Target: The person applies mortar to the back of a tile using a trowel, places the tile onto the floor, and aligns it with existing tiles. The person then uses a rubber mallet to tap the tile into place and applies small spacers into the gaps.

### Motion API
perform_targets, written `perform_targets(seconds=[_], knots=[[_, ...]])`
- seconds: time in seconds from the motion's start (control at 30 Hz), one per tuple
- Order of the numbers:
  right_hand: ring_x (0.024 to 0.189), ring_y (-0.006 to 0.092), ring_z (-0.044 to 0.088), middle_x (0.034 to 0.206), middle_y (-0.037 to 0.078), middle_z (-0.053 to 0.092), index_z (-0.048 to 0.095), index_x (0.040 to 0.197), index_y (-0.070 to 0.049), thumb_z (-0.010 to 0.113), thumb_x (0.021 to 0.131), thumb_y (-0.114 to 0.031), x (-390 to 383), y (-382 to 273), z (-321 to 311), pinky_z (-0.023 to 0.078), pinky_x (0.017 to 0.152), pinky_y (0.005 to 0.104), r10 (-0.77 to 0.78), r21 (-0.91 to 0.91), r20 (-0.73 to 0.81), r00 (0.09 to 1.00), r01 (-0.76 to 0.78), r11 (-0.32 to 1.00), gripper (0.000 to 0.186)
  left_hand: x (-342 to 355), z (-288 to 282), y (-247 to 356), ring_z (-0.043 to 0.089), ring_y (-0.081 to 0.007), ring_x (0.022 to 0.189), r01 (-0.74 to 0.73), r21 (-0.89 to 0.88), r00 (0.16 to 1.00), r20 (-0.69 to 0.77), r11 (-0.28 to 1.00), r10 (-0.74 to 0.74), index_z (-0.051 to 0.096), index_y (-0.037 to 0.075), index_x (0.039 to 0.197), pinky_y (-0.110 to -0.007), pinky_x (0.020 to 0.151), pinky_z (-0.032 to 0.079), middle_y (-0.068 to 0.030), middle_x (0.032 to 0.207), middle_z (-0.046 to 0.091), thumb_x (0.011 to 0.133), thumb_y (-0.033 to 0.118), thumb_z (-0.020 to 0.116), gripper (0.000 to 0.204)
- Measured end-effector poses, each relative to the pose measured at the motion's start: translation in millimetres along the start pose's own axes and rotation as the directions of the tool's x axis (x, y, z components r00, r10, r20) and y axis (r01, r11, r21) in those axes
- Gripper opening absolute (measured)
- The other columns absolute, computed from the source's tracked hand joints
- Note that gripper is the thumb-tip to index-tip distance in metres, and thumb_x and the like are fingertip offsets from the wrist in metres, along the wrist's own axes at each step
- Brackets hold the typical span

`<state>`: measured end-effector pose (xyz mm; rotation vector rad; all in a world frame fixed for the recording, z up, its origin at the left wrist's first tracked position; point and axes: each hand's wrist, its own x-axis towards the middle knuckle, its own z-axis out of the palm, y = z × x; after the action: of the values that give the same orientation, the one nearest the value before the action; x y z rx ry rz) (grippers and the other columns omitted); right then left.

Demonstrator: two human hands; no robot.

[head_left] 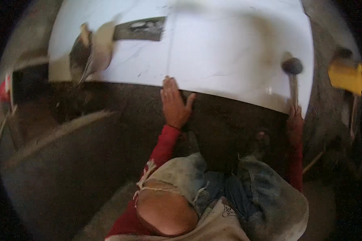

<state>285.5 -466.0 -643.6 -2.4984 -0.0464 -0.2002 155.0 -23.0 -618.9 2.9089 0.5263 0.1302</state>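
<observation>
Head view: someone with bent knees in ripped, stained jeans (273, 201) faces a broad white tile surface (221, 60) with faint grey veins, which fills the top of the frame. From where I'm standing, the left hand (175, 105), near the centre, lies flat and spread, gripping nothing, its fingertips on the tile's near edge where a thin grey line (171, 48) runs upward. Over at right, the right hand (295, 122) is closed round the handle of a round-headed dark mallet (293, 80), its head above the tile's right part; I can't tell whether it touches. Upper left there's a dark grey rectangular patch (140, 29), and beside it a blurred tan-and-dark object (102, 46) I can't make out. Something yellow (347, 76) sits at the far right, past the tile.
</observation>
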Motion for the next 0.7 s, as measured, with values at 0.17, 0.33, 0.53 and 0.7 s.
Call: perform_targets(seconds=[0.17, 0.33, 0.53, 0.7], knots=[[0.091, 0.0297, 0.062, 0.102, 0.02, 0.063, 0.055, 0.116, 0.003, 0.045, 0.098, -0.024, 28.7, -122.5, -53.3, 0.05, 0.08, 0.0405, 0.238, 0.23, -0.214, 0.947, -0.188, 0.955, 0.035, -24.3, -6.0, -13.8, 0.013, -0.0344, 0.145, 0.102, 0.089, 0.992, 0.064, 0.991, -0.108, 0.016, 0.0, 0.149, -0.059, 0.114, 0.011, -0.022, 0.155, 0.016, 0.092, 0.059, 0.044, 0.087], [0.085, 0.03, 0.063, 0.099, 0.017, 0.062, 0.056, 0.111, 0.004, 0.051, 0.095, -0.016, -5.1, -52.9, -15.7, 0.053, 0.071, 0.0358, 0.12, 0.133, -0.151, 0.981, -0.1, 0.986, 0.026, -26.8, -6.4, -15.5, 0.012, -0.0361, 0.145, 0.109, 0.049, 0.993, 0.039, 0.993, -0.11, 0.016, -0.001, 0.149, -0.06, 0.113, 0.009, -0.0237, 0.155, 0.015, 0.091, 0.064, 0.042, 0.091], [0.086, 0.0292, 0.063, 0.101, 0.017, 0.062, 0.055, 0.113, 0.003, 0.051, 0.095, -0.018, -6.5, -89.3, -44.0, 0.052, 0.072, 0.0358, 0.224, 0.241, -0.226, 0.948, -0.169, 0.956, 0.028, -6.2, 0.4, 37.9, 0.012, -0.0354, 0.145, -0.199, -0.053, 0.975, 0.093, 0.979, 0.203, 0.022, 0.001, 0.148, -0.06, 0.114, 0.007, -0.024, 0.155, 0.016, 0.086, 0.074, 0.036, 0.097], [0.087, 0.0285, 0.062, 0.103, 0.017, 0.062, 0.054, 0.115, 0.003, 0.051, 0.095, -0.019, -29.4, -43.9, -27.8, 0.052, 0.073, 0.0359, 0.223, 0.295, -0.21, 0.952, -0.156, 0.943, 0.029, 17.2, 30.7, 49.2, 0.015, -0.0303, 0.145, -0.325, -0.183, 0.939, 0.058, 0.928, 0.34, 0.027, 0.006, 0.148, -0.06, 0.114, 0.01, -0.0145, 0.155, 0.025, 0.084, 0.076, 0.036, 0.095]])
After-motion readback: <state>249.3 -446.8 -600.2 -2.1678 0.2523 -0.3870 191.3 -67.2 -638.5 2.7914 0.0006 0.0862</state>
